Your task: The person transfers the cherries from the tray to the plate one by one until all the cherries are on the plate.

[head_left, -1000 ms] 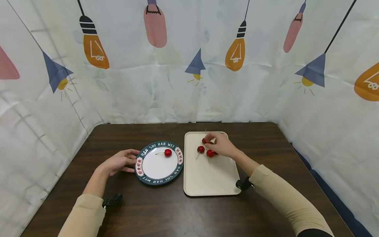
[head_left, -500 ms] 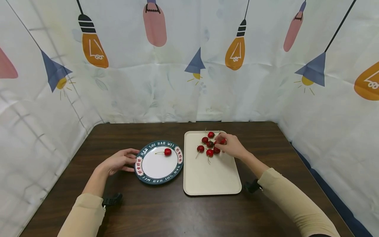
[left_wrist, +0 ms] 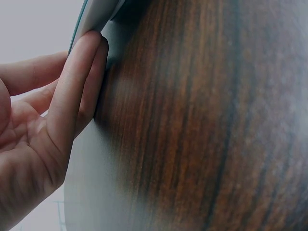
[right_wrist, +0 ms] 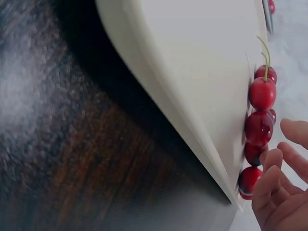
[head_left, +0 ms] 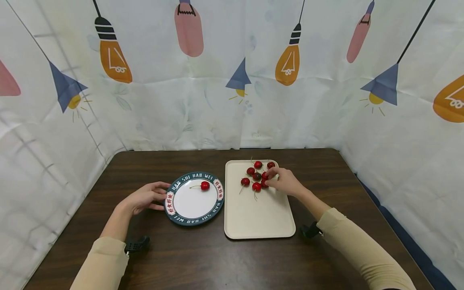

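Observation:
Touching the left edge of the blue-rimmed white plate (head_left: 195,222), my left hand (head_left: 146,197) has its fingers extended; the left wrist view shows the fingertips of that hand (left_wrist: 45,115) against the plate's edge (left_wrist: 94,19). One red cherry (head_left: 205,185) with a stem lies on the plate. My right hand (head_left: 286,182) is over the cream tray's right side, at a cluster of several cherries (head_left: 256,187). In the right wrist view, thumb and fingers of this hand (right_wrist: 281,185) are apart beside dark red cherries (right_wrist: 259,128), with none visibly gripped.
The cream tray (head_left: 259,219) lies just right of the plate, on a dark wooden table (head_left: 174,257). A patterned curtain (head_left: 163,112) stands behind the table and along both sides.
My right hand has moved right across the cherries and a little nearer, uncovering several at the tray's far end. My left hand and the plate have stayed in place.

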